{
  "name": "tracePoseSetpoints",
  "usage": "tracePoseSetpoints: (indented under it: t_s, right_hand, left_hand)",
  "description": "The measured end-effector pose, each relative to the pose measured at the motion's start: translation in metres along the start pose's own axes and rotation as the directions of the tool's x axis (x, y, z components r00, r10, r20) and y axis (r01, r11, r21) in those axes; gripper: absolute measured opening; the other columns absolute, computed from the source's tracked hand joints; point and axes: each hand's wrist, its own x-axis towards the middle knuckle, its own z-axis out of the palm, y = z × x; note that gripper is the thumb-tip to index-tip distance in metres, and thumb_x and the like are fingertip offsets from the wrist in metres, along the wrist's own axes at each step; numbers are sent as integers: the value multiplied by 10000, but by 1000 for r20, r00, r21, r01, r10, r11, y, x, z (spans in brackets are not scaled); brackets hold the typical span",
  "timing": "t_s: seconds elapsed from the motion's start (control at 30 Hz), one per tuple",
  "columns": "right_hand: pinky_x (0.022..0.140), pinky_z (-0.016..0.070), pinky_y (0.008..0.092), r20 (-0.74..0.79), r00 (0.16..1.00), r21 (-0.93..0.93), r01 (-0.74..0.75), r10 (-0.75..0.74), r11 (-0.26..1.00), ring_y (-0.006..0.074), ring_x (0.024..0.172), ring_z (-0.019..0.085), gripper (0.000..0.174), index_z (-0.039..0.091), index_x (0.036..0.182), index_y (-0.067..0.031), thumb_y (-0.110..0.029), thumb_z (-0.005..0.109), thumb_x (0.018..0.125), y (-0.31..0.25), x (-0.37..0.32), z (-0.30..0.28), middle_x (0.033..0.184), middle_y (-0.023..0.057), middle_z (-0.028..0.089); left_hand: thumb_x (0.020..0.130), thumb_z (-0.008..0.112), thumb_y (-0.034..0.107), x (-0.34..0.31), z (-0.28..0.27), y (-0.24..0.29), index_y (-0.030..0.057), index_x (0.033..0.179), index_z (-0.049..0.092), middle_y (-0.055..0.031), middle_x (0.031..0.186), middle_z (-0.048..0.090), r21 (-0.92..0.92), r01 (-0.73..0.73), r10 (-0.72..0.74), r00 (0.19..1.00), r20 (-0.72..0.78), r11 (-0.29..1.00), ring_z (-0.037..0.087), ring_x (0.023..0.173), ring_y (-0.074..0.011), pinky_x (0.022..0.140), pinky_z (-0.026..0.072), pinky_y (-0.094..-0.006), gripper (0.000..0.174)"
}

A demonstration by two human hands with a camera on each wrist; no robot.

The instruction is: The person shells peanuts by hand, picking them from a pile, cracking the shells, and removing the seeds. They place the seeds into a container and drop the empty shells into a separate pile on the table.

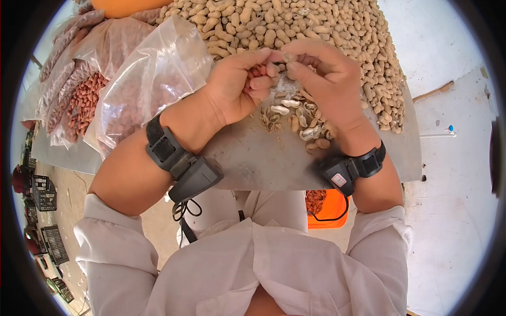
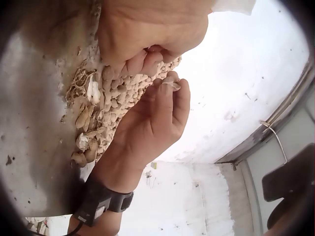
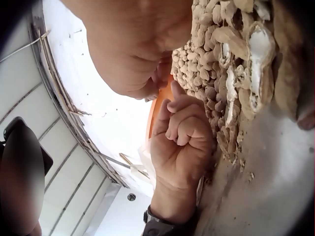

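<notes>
My two hands meet over a grey table (image 1: 263,158), in front of a big heap of unshelled peanuts (image 1: 316,26). My left hand (image 1: 266,66) and right hand (image 1: 292,62) both pinch one peanut (image 1: 287,55) between thumbs and forefingers. The left hand's curled fingers also cup a few red kernels (image 1: 257,71). In the left wrist view the right hand (image 2: 170,91) pinches a pale bit of shell (image 2: 173,85). The right wrist view shows the left hand (image 3: 183,129) curled into a fist. Empty split shells (image 1: 295,118) lie under the hands.
Clear plastic bags of red kernels (image 1: 126,89) lie on the table's left side. An orange container (image 1: 328,209) with kernels stands below the table's near edge. An orange bowl (image 1: 126,6) sits at the top. Dark crates (image 1: 45,192) stand on the floor at left.
</notes>
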Motion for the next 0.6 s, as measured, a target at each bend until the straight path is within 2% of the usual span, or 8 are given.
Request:
tracePoseSetpoints:
  t_s: [0.03,0.13,0.23,0.33,0.43,0.53,0.6]
  right_hand:
    - [620,471,248,9,997,38,-75,75,996,162,687,591,175,655,851,-42,20,602,696,-1,-1,-3,778,64,637]
    - [620,469,256,297,945,71,-165,137,984,147,672,581,148,657,847,-34,-27,607,708,8,0,-13,770,67,635]
    - [614,470,276,432,900,-95,-16,55,995,162,654,580,144,658,847,-35,-88,614,720,11,1,-17,750,81,628]
    - [671,470,311,366,904,-219,-145,219,965,206,706,582,157,659,863,-56,-125,610,731,12,1,-10,738,83,609]
    - [725,455,346,393,920,-331,154,-12,931,255,776,564,137,653,850,-77,-126,611,730,30,-2,3,734,90,580]
    - [763,435,371,414,910,-383,201,-28,901,281,818,538,107,643,825,-89,-131,607,733,32,-2,7,744,91,565]
    - [750,437,377,424,905,-392,166,18,905,279,804,538,92,639,806,-92,-134,610,730,32,-1,9,728,88,562]
  left_hand:
    - [910,476,173,0,-2,2,-14,927,541,-23,723,535,9,-42,42,999,2,999,343,484,-55,405,269,-178,199]
    - [913,488,168,1,0,6,-18,984,538,-1,724,522,23,-135,136,990,-45,991,341,482,-47,406,266,-171,205]
    - [907,502,158,2,-3,6,-11,1006,542,9,709,507,21,-176,176,983,-49,984,346,484,-46,412,269,-171,200]
    - [901,517,162,3,-3,6,-7,1012,544,9,707,505,27,-200,201,978,-52,980,355,488,-46,419,275,-173,204]
    - [895,530,167,4,-2,5,-6,1013,544,8,708,508,33,-205,207,976,-65,978,360,491,-47,423,279,-177,210]
    - [890,538,169,3,-1,4,-6,1015,546,8,706,503,44,-204,206,976,-65,978,360,494,-46,425,277,-178,215]
    - [888,542,166,3,0,4,-6,1015,547,9,704,496,62,-203,207,976,-65,977,359,496,-45,426,274,-177,214]
